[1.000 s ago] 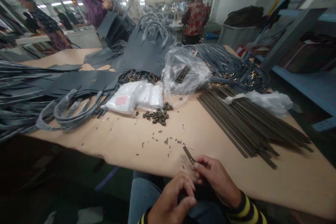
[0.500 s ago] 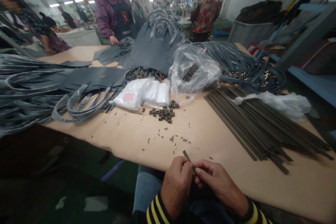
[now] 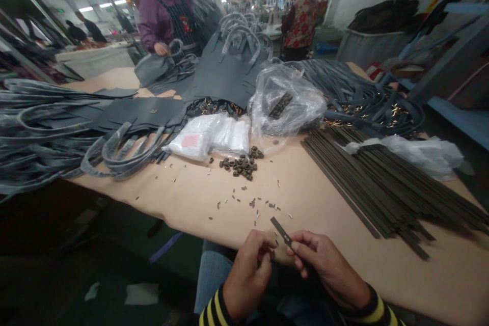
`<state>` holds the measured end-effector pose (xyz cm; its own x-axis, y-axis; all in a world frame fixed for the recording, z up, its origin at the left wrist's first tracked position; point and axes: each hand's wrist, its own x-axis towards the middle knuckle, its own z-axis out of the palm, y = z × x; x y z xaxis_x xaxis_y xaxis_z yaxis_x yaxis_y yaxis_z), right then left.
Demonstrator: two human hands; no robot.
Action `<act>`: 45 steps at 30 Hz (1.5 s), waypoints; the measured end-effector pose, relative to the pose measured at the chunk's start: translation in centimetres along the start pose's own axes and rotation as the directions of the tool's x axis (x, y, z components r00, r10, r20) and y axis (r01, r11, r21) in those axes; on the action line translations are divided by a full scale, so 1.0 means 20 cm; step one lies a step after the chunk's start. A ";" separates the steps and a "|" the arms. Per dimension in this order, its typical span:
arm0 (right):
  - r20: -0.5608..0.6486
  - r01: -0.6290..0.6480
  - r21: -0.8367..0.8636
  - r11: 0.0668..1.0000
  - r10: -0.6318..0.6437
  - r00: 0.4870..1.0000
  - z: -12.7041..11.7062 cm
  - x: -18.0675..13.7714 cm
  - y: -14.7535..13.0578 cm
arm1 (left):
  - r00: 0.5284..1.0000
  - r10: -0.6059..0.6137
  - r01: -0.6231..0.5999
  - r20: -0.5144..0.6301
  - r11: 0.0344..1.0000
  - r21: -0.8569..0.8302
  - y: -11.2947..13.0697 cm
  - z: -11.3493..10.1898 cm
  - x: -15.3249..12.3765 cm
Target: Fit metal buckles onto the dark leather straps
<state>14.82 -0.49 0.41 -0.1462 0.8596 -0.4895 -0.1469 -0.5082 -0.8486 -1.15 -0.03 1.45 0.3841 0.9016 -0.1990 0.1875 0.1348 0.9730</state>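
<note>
My right hand [image 3: 324,265] pinches a thin dark zipper strip [image 3: 280,229] whose end pokes up over the near table edge. My left hand [image 3: 248,270] is closed just left of it, fingertips curled together near the strip; what they hold is too small to see. Small metal bits [image 3: 263,206] lie scattered on the tan table [image 3: 183,198] right in front of my hands. A little pile of dark zipper sliders [image 3: 241,164] sits farther back.
A bundle of long dark strips [image 3: 382,183] lies at the right, with clear plastic bags [image 3: 284,102] and white packets [image 3: 210,137] behind. Grey bag panels and handles [image 3: 114,147] cover the left and far side. A person in a purple top [image 3: 168,15] works across the table.
My hands, joined on the strip half a second ago, have drawn slightly apart; the strip's end now shows more. The person across the table has moved and raised an arm.
</note>
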 end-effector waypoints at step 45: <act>0.003 -0.018 -0.306 0.952 0.020 1.000 -0.05 0.22 -0.05 | 0.829 0.496 -0.159 -0.259 0.652 0.741 -0.07 -0.34 0.45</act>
<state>15.33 3.91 -1.08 -0.1520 0.8491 -0.5059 0.1618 -0.4835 -0.8602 -4.12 10.73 -0.94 0.1771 0.9206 0.3481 0.7313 -0.3598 0.5795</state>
